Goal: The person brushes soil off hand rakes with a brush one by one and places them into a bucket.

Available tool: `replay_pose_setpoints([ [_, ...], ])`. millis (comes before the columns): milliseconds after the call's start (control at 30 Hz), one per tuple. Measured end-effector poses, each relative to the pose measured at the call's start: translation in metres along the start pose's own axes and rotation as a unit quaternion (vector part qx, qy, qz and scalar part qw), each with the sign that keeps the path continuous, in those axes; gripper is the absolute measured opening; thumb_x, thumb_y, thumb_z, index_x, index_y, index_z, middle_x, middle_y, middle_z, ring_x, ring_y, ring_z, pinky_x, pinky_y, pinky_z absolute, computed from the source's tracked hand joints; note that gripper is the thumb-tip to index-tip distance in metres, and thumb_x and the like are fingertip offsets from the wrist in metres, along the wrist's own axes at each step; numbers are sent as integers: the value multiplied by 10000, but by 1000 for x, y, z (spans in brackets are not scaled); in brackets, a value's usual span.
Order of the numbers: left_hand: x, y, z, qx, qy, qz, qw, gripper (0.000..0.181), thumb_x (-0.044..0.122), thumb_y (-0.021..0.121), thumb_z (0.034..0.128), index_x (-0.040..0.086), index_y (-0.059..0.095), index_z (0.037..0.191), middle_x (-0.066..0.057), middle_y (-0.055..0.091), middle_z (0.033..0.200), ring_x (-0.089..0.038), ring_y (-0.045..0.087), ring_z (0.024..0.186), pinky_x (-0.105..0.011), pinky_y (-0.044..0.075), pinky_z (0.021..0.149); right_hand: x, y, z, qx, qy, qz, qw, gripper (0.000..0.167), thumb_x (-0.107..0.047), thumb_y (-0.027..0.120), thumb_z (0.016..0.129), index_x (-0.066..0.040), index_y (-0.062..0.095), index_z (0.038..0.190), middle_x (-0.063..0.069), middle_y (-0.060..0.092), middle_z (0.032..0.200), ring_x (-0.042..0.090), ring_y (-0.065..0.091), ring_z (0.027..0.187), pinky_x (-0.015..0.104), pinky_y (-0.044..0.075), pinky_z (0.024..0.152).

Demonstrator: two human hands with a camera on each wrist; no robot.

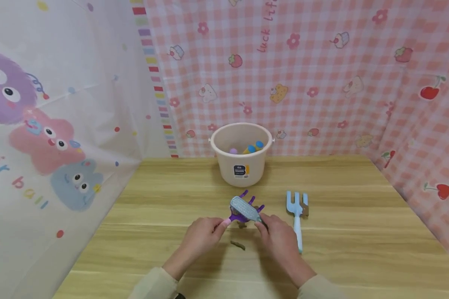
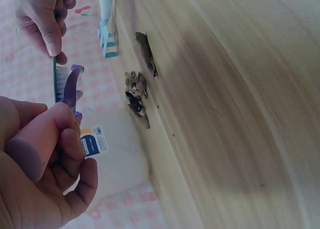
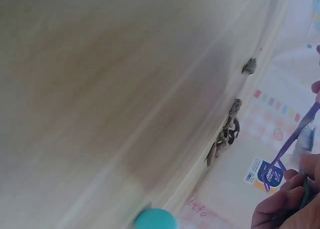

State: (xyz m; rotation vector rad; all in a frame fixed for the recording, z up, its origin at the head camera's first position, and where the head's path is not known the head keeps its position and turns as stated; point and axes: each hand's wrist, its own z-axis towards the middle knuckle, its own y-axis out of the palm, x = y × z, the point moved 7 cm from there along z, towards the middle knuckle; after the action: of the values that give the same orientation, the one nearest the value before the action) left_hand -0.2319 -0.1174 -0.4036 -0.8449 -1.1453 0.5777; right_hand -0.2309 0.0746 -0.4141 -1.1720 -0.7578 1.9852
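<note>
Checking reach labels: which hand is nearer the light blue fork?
Right. The right hand, holding the brush, is just left of the light blue fork; the left hand, gripping the purple rake, is farther left.

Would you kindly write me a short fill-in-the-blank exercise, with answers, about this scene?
1. The left hand grips the purple rake by its ____ handle.
2. In the right hand is a bristled ____.
3. In the head view, the light-blue fork lies to the ____ of the purple rake.

Missing words: pink; brush; right.
</note>
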Motion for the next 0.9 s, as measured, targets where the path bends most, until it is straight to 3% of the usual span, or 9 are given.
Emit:
replay_pose_setpoints([
  [167,3,0,-1,142,153,179,9996,416,342,524,1031,190,497,645,104,347,524,-49,310,458,-245,277,448,4,-1,1,94,64,-120,9999,267,-211,721,909,-78,726,1140,38,587,726,210,527,574,350,408,474],
  [567,4,2,-1,102,131,228,9996,416,331,536,1026,199,493,633,110,343,516,-51,308,452,-239,267,443,5,0,2,52,174,-319,9993,239,-221,718,913,-90,727,1113,41,576,719,188,493,553,336,394,451],
  [900,2,4,0,76,118,154,9998,409,317,539,1025,184,522,639,102,342,515,-59,305,458,-246,274,446,6,-7,3,295,64,-339,9990,218,-196,718,908,-81,723,1093,61,597,723,242,546,561,385,424,453],
])
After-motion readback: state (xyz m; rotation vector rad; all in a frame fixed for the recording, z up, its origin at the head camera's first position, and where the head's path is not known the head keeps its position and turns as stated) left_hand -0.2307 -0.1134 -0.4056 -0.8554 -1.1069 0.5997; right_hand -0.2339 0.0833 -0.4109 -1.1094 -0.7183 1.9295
